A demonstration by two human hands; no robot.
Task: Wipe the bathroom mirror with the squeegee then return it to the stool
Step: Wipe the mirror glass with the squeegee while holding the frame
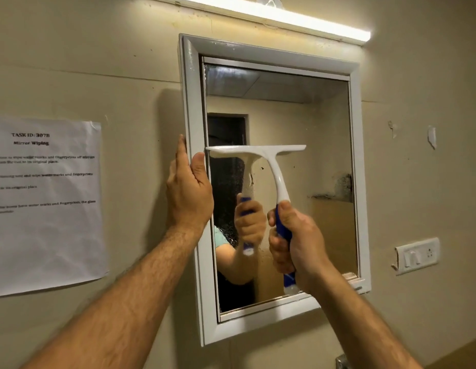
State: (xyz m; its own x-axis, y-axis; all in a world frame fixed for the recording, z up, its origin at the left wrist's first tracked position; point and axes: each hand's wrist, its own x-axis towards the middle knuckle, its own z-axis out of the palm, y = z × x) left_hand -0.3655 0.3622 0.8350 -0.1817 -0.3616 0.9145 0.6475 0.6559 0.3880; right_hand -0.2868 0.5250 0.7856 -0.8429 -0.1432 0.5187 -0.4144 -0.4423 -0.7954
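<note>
The white-framed mirror (298, 123) hangs on the beige wall. A white squeegee (258, 151) with a blue handle lies with its blade flat against the glass, across the left half at mid height. My right hand (292, 241) is closed around the blue handle below the blade. My left hand (189, 190) grips the mirror frame's left edge, thumb on the front and fingers on the outer side. Water droplets cover the glass below the blade on the left. The stool is out of view.
A printed task sheet (45, 203) is taped to the wall left of the mirror. A lit tube light (271, 16) runs above the frame. A white switch plate (418, 255) sits to the lower right. Something metallic (342, 362) shows at the bottom edge.
</note>
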